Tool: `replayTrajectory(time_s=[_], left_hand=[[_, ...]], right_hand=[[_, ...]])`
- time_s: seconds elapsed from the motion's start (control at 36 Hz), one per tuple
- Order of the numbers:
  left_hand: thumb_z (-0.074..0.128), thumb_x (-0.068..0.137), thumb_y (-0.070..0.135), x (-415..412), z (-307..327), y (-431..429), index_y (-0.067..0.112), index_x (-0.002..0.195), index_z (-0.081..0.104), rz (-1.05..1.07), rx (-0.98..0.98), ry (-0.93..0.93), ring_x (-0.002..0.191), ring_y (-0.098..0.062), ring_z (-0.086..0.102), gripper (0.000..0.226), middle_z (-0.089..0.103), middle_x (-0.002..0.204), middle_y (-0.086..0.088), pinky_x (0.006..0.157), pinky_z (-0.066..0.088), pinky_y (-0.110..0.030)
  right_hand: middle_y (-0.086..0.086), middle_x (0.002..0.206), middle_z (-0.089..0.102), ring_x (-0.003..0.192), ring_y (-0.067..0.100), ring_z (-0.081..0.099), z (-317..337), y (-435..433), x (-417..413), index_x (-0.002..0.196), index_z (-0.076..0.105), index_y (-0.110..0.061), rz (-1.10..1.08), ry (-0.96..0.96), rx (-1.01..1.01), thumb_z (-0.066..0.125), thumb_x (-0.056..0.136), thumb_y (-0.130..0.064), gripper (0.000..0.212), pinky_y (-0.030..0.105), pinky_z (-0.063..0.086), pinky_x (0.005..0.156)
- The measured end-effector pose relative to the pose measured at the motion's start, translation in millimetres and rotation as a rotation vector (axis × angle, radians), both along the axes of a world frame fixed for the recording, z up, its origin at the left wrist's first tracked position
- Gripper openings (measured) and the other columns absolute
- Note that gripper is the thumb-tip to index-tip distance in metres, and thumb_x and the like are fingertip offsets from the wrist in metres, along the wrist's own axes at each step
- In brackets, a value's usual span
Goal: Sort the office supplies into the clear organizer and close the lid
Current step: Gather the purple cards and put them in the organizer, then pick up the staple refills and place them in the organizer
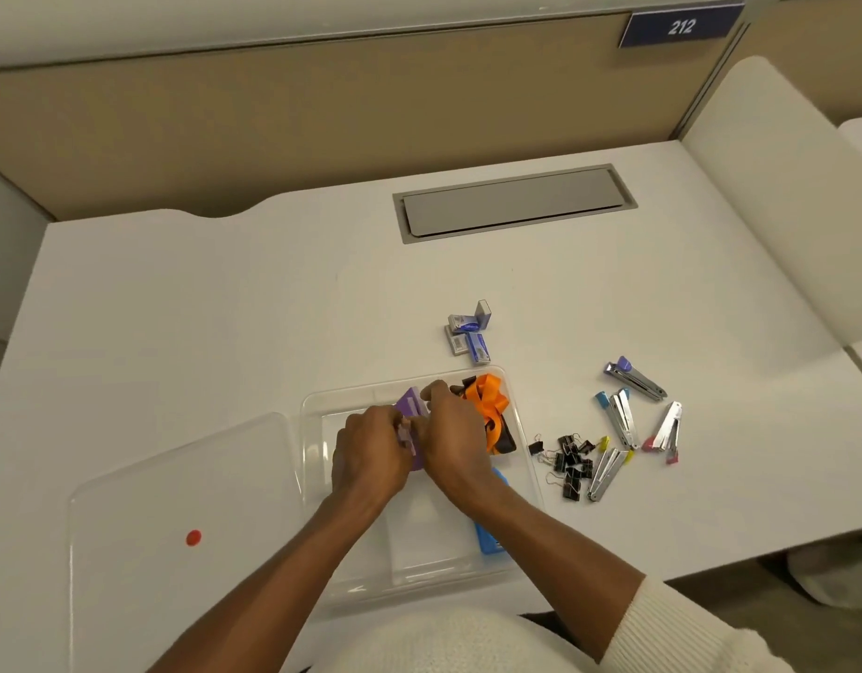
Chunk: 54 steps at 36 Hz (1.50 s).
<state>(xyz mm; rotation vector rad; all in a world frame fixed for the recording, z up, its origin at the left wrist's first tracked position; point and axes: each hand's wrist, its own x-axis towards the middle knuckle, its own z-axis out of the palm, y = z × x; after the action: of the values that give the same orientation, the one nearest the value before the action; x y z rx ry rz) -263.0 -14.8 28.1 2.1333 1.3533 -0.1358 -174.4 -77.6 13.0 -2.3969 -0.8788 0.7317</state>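
Observation:
The clear organizer (317, 429) sits open at the near middle of the white desk. Both hands are inside it, holding a purple item (412, 405): my left hand (371, 454) grips its near end, my right hand (451, 434) its far side. An orange ribbon with a black piece (492, 405) fills the organizer's far right corner. A blue item (490, 539) lies along its right wall, partly under my right forearm. The clear lid (176, 527) with a red dot lies flat to the left.
Right of the organizer lie several black binder clips (570, 461) and several small staplers (633, 420). Small blue-and-white staple boxes (468, 332) sit just beyond it. A grey cable hatch (514, 201) is set in the desk further back. Partition walls border the desk.

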Motion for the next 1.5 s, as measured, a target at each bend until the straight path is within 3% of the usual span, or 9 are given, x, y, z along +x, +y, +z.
replayTrajectory(time_s=[0.08, 0.17, 0.28, 0.53, 0.75, 0.97, 1.22, 1.39, 1.5], left_hand=[[0.08, 0.086, 0.039, -1.3, 0.9, 6.2, 0.017, 0.12, 0.072, 0.024, 0.009, 0.002, 0.101, -0.026, 0.075, 0.042, 0.075, 0.12, -0.003, 0.083, 0.062, -0.031], [0.08, 0.083, 0.049, 0.3, 3.7, 11.6, 0.021, 0.114, 0.07, 0.031, 0.045, 0.007, 0.101, -0.025, 0.075, 0.042, 0.076, 0.118, -0.001, 0.079, 0.061, -0.03], [0.075, 0.087, 0.051, 18.6, 10.7, 22.1, 0.022, 0.109, 0.066, -0.028, 0.15, -0.024, 0.098, -0.023, 0.075, 0.037, 0.077, 0.11, 0.0, 0.078, 0.058, -0.029], [0.076, 0.09, 0.03, 109.1, -4.8, 66.9, 0.014, 0.117, 0.066, -0.411, 0.312, -0.097, 0.101, -0.025, 0.068, 0.033, 0.072, 0.116, -0.007, 0.078, 0.055, -0.038], [0.081, 0.083, 0.041, 152.5, -43.9, 97.5, 0.013, 0.138, 0.049, -0.661, 0.216, 0.014, 0.118, -0.028, 0.061, 0.069, 0.062, 0.132, -0.012, 0.089, 0.057, -0.043], [0.087, 0.076, 0.047, 164.0, -68.3, 103.6, 0.019, 0.143, 0.051, -0.787, 0.271, 0.0, 0.125, -0.025, 0.051, 0.081, 0.054, 0.137, -0.009, 0.093, 0.055, -0.038], [0.08, 0.085, 0.038, 178.3, -70.8, 100.0, 0.015, 0.128, 0.062, -0.66, 0.255, -0.083, 0.102, -0.021, 0.058, 0.052, 0.065, 0.123, -0.01, 0.078, 0.045, -0.029], [0.085, 0.081, 0.038, 174.3, -61.0, 102.8, 0.013, 0.119, 0.075, -0.47, 0.175, -0.155, 0.093, -0.019, 0.06, 0.046, 0.074, 0.114, -0.009, 0.076, 0.05, -0.033], [0.084, 0.082, 0.04, 148.3, -38.3, 98.4, 0.013, 0.123, 0.075, -0.389, 0.166, -0.238, 0.089, -0.013, 0.054, 0.05, 0.075, 0.114, -0.009, 0.073, 0.043, -0.028]], right_hand=[[0.005, 0.12, 0.072, 0.104, 0.019, 0.07, 7.5, -6.7, 8.3, 0.122, 0.065, -0.012, 0.083, -0.16, 0.015, 0.074, 0.092, -0.033, 0.038, 0.028, 0.057, 0.087], [0.003, 0.109, 0.077, 0.095, 0.02, 0.072, 19.4, -10.3, 28.8, 0.113, 0.073, -0.014, -0.046, -0.257, 0.128, 0.063, 0.098, -0.021, 0.019, 0.033, 0.058, 0.081], [0.003, 0.11, 0.074, 0.091, 0.021, 0.072, 27.7, -10.2, 76.5, 0.115, 0.071, -0.015, -0.167, -0.306, 0.246, 0.067, 0.096, -0.018, 0.02, 0.038, 0.058, 0.082], [0.012, 0.147, 0.052, 0.112, 0.029, 0.068, 4.6, 21.8, 167.6, 0.151, 0.038, -0.025, 0.022, -0.187, 0.0, 0.089, 0.072, -0.051, 0.097, 0.047, 0.06, 0.092], [0.018, 0.144, 0.047, 0.119, 0.036, 0.064, -29.8, 41.8, 181.6, 0.157, 0.026, -0.025, 0.235, -0.227, -0.164, 0.086, 0.068, -0.062, 0.114, 0.048, 0.058, 0.093], [0.016, 0.128, 0.056, 0.098, 0.032, 0.069, -50.3, 37.7, 185.5, 0.138, 0.042, -0.019, 0.164, -0.264, -0.076, 0.089, 0.074, -0.036, 0.081, 0.038, 0.061, 0.079], [0.015, 0.112, 0.074, 0.086, 0.028, 0.07, -50.1, 38.0, 196.0, 0.119, 0.055, -0.017, 0.069, -0.245, 0.005, 0.082, 0.082, -0.032, 0.049, 0.031, 0.055, 0.071], [0.013, 0.116, 0.074, 0.089, 0.031, 0.074, -39.0, 27.4, 193.9, 0.115, 0.061, -0.02, -0.157, -0.093, 0.132, 0.081, 0.086, -0.031, 0.037, 0.045, 0.064, 0.077], [0.012, 0.105, 0.077, 0.076, 0.021, 0.069, -21.7, 14.5, 182.3, 0.115, 0.064, -0.019, -0.247, -0.141, 0.266, 0.078, 0.088, -0.035, 0.035, 0.022, 0.05, 0.057]])
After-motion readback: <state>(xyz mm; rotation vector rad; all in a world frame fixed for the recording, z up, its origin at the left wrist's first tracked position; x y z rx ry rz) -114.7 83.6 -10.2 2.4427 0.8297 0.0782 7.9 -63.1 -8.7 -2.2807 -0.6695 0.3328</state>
